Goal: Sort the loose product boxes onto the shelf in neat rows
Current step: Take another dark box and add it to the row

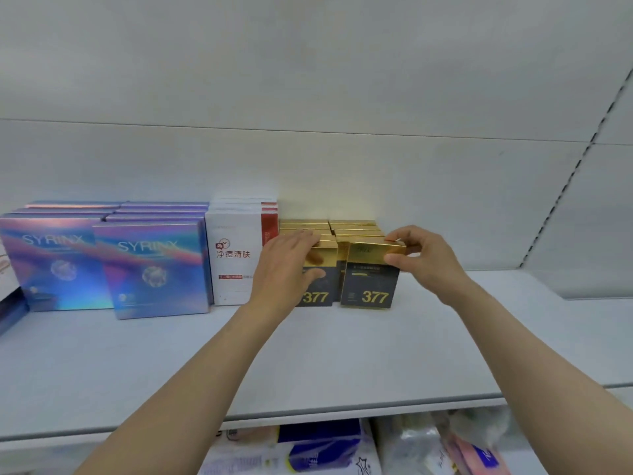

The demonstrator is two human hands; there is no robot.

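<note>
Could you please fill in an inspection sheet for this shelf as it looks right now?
Surface: white shelf, bare across its front and right.
Job's things: 377 boxes in two rows; white box row; holographic SYRINX boxes in two rows.
Clutter: packaged goods on the shelf below.
Hands: left hand grips the left front 377 box; right hand pinches the right front 377 box at its top.
Cables: nothing seen.
Surroundings: white back panel.
</note>
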